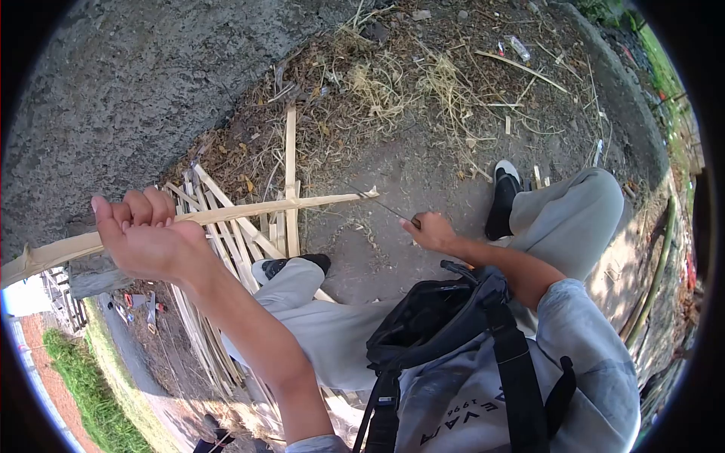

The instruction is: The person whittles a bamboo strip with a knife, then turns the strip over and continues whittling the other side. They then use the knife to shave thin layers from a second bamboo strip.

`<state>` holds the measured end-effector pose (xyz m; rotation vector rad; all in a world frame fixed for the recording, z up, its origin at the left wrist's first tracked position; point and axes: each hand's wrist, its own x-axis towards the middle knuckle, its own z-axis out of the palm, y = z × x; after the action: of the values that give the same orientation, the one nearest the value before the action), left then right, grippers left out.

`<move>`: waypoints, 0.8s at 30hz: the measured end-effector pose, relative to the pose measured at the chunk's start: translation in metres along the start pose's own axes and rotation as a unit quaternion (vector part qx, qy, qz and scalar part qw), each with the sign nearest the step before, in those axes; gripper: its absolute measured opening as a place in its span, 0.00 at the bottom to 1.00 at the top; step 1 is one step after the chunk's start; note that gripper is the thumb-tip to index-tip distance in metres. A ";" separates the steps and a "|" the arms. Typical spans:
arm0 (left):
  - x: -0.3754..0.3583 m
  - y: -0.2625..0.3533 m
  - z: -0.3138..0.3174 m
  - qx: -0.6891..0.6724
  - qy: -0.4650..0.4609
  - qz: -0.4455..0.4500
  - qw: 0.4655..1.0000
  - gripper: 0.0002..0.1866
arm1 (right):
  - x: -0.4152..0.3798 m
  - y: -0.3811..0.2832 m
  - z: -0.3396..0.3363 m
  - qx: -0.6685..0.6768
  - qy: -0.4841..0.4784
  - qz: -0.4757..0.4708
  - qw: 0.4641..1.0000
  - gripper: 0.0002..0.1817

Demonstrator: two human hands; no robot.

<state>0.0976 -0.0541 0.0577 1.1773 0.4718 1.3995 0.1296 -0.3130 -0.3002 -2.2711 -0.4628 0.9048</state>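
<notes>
My left hand (155, 240) is closed around a long split bamboo strip (260, 208), which runs from the left edge of the view to a tip over the bare ground between my feet. In my right hand (429, 230) is the handle of a knife (393, 211). Its thin dark blade points up and left, crossing the strip close to its tip in this view. Below the held strip, another pale strip (291, 151) lies lengthwise on the ground. Several more cut strips (219, 226) are piled beside my left foot, partly hidden by my left arm.
A black bag (438, 317) hangs across my front. Dry shavings (377, 87) and leaves litter the ground ahead, near a clear plastic bottle (519, 48). A rough grey concrete surface (143, 90) borders the upper left. Hand tools (143, 306) lie at the lower left.
</notes>
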 end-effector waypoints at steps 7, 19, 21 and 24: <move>-0.009 0.003 -0.002 0.002 -0.004 0.007 1.000 0.24 | 0.001 -0.018 0.041 0.025 0.019 0.015 0.999 0.33; -0.012 -0.001 0.011 0.036 0.023 0.043 0.998 0.25 | 0.019 0.023 0.065 0.030 0.029 0.103 0.994 0.35; -0.011 -0.004 0.015 0.034 0.020 0.041 0.998 0.25 | 0.020 0.021 0.058 0.155 -0.017 0.175 0.972 0.34; -0.008 -0.006 0.021 0.041 0.016 0.041 0.998 0.25 | 0.023 0.006 0.043 0.336 -0.089 0.283 0.894 0.33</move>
<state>0.1164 -0.0672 0.0579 1.2531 0.5127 1.4839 0.1156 -0.2870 -0.3396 -1.6800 0.4288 1.3134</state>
